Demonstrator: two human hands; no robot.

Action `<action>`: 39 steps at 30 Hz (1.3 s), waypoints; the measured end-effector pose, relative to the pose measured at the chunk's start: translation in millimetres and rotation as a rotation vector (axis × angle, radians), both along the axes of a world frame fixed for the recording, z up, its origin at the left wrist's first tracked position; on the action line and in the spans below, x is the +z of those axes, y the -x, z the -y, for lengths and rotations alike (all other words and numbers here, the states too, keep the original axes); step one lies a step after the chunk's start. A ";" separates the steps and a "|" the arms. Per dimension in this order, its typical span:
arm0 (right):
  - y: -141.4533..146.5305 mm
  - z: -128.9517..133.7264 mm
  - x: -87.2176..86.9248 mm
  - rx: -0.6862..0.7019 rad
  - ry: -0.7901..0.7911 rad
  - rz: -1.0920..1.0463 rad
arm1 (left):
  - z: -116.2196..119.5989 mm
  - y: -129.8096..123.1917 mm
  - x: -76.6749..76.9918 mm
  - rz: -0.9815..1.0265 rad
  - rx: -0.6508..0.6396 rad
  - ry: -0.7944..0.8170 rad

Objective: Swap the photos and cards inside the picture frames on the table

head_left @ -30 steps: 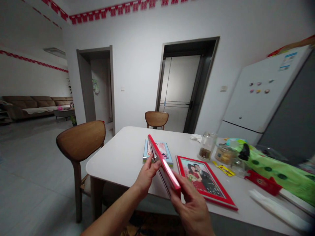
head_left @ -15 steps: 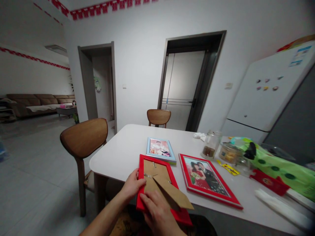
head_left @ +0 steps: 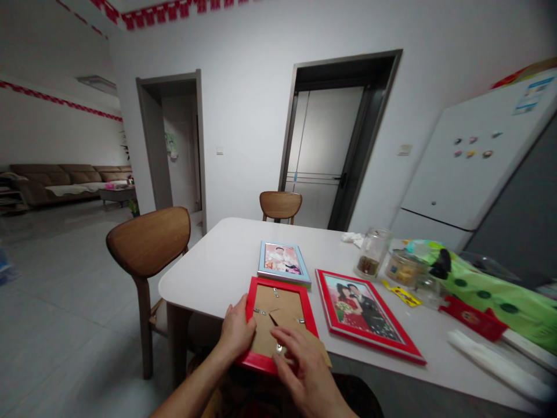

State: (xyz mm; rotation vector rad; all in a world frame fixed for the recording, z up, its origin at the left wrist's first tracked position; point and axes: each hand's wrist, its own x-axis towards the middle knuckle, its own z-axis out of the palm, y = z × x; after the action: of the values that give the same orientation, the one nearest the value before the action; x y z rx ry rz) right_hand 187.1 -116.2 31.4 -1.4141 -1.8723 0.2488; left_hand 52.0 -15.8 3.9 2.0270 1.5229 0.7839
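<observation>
Red frame [head_left: 289, 301], left hand [head_left: 237, 330] grasping | right hand [head_left: 308, 366]: grip unclear | blue frame [head_left: 284, 262] beyond | red-framed photo [head_left: 366, 313] beside

The left hand [head_left: 237, 326] is gripping the left edge of the red frame [head_left: 266, 331], its knuckles lying outside that edge. The left forearm [head_left: 195, 380], bare, is slanting up from below and to the left of the frame, its wrist lining up almost straight with the hand. The right hand [head_left: 307, 363] is reaching over the frame's lower right part, back upward, fingers bending. Its thumb and forefinger are standing apart, pointing left across the frame. The right wrist [head_left: 333, 400] is sitting below and to the right of the frame.
</observation>
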 end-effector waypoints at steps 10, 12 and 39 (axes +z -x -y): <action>-62.0 -49.3 -4.2 -0.220 0.196 0.283 | 2.5 2.3 5.4 -0.039 -0.031 -0.022; -64.9 -59.0 -7.9 -0.231 0.206 0.363 | 2.2 3.6 5.7 -0.046 -0.044 -0.015; -4.0 -109.7 -19.3 -0.229 0.138 0.359 | -0.4 -2.1 -5.7 -0.103 -0.024 -0.041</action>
State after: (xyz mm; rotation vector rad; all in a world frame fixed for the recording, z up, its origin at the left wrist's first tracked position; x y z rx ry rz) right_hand 191.1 -6.5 12.1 -1.8504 -1.9802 0.0092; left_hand 54.0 -15.4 -1.8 2.1417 1.5469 0.7161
